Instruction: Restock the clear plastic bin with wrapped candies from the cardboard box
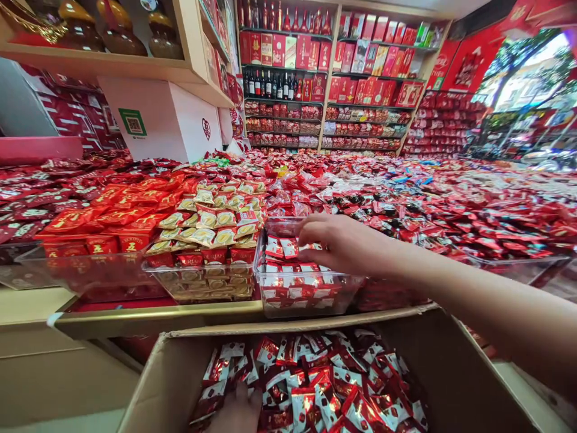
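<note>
Head view: at left, the left hand (238, 412) reaches down into a cardboard box (148, 376), its fingers sunk among loose candies (322, 385); whether they pinch any, I cannot tell. More candies spread to its right. Farther right, beyond the box, a clear tub (354, 284) holds rows of packets (295, 281), just below the right hand (338, 243), whose curled fingers are parted; contact is unclear.

Right hand (336, 242) high — left hand (238, 412) low
</note>
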Demonstrator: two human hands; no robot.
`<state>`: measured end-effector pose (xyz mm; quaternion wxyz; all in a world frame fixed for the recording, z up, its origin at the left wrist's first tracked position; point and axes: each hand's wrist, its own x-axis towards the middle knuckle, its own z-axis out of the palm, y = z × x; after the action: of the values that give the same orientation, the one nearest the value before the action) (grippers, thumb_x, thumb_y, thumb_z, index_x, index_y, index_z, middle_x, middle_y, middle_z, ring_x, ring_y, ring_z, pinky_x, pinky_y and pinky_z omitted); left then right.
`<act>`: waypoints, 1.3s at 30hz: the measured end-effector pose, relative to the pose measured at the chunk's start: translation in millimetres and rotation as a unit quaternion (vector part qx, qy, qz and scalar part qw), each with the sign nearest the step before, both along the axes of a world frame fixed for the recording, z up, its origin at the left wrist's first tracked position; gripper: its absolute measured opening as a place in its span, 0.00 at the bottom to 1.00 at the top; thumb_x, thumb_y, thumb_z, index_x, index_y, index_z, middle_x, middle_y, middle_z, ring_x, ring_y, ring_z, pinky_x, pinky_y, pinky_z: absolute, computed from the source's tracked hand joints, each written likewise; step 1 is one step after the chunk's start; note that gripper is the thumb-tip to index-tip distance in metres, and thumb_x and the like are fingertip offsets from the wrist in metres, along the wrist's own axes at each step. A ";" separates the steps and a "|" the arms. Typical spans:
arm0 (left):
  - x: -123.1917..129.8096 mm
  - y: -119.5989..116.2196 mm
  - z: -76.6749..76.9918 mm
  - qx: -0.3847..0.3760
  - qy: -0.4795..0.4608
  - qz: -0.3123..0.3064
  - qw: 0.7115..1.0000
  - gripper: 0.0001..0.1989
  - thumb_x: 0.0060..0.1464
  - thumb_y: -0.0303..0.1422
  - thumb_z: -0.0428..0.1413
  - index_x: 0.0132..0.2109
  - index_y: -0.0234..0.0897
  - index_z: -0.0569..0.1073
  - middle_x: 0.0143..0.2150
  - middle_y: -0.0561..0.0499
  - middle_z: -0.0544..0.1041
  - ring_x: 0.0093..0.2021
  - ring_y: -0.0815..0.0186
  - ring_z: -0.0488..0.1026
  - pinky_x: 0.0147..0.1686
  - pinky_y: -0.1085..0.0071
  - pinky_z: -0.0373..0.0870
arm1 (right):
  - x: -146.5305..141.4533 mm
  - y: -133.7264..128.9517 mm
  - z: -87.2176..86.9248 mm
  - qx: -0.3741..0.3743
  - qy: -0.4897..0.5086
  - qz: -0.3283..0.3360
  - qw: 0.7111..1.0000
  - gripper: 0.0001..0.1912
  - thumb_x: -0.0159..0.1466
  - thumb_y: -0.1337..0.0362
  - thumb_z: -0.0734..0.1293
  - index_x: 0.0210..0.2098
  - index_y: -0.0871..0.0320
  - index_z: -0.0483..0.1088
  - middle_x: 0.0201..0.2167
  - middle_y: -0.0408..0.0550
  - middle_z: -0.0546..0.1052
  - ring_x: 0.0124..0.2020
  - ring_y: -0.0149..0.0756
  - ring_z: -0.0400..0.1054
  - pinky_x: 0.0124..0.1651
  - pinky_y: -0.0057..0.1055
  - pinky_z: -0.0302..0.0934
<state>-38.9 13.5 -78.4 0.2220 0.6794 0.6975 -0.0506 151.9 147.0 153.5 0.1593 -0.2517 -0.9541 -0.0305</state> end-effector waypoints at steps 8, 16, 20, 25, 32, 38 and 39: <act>-7.7 3.7 17.8 0.043 -0.113 0.066 0.990 0.16 0.42 0.19 0.46 0.35 0.36 0.74 0.33 0.43 0.74 0.36 0.55 0.69 0.37 0.62 0.60 | 22.0 -87.2 -110.0 -0.292 -0.049 0.151 0.943 0.08 0.58 0.65 0.59 0.31 0.60 0.69 0.28 0.48 0.70 0.31 0.31 0.63 0.35 0.26 0.56; 2.8 13.9 37.4 0.013 -0.418 0.181 0.890 0.11 0.44 0.40 0.52 0.29 0.35 0.67 0.23 0.54 0.71 0.23 0.68 0.66 0.24 0.74 0.61 | 7.0 -81.2 -206.9 -0.717 0.171 -0.116 0.665 0.19 0.49 0.62 0.66 0.40 0.61 0.62 0.27 0.43 0.68 0.26 0.27 0.62 0.27 0.24 0.57; 17.0 8.8 37.1 -0.016 -0.509 0.224 0.831 0.13 0.40 0.42 0.57 0.26 0.36 0.67 0.18 0.58 0.69 0.19 0.71 0.64 0.21 0.75 0.62 | -1.2 -82.9 -198.5 -0.778 0.249 -0.095 0.569 0.22 0.44 0.55 0.69 0.33 0.62 0.64 0.24 0.41 0.68 0.23 0.25 0.61 0.24 0.23 0.55; 28.4 4.6 40.7 -0.023 -0.596 0.229 0.769 0.14 0.40 0.41 0.58 0.32 0.37 0.70 0.27 0.53 0.76 0.26 0.67 0.70 0.29 0.70 0.67 | -0.2 -82.7 -186.8 -0.781 0.302 -0.105 0.536 0.20 0.41 0.55 0.71 0.27 0.64 0.67 0.21 0.41 0.68 0.21 0.24 0.59 0.24 0.24 0.54; 32.1 6.0 45.1 -0.071 -0.627 0.226 0.743 0.12 0.35 0.35 0.62 0.30 0.34 0.75 0.25 0.50 0.78 0.25 0.65 0.71 0.24 0.73 0.67 | -2.3 -81.0 -185.8 -0.770 0.350 -0.148 0.513 0.19 0.36 0.57 0.73 0.21 0.65 0.67 0.17 0.41 0.68 0.19 0.23 0.58 0.25 0.23 0.50; 30.7 2.7 47.6 -0.056 -0.712 0.287 0.639 0.09 0.37 0.35 0.62 0.29 0.38 0.75 0.27 0.52 0.78 0.29 0.66 0.71 0.29 0.73 0.66 | -2.4 -78.5 -177.1 -0.771 0.366 -0.112 0.510 0.18 0.39 0.58 0.72 0.23 0.65 0.68 0.20 0.43 0.70 0.20 0.24 0.60 0.25 0.24 0.52; 31.4 1.6 50.0 -0.087 -0.751 0.292 0.586 0.10 0.38 0.35 0.61 0.33 0.41 0.74 0.30 0.52 0.78 0.32 0.64 0.72 0.33 0.70 0.66 | -1.5 -78.5 -177.0 -0.783 0.358 -0.099 0.499 0.18 0.41 0.57 0.72 0.25 0.66 0.68 0.21 0.43 0.70 0.21 0.24 0.60 0.25 0.24 0.52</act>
<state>-7.5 15.0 -28.4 0.7275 0.2137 0.4359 0.4849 150.4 68.5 -23.6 0.2213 -0.3555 -0.4175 0.8064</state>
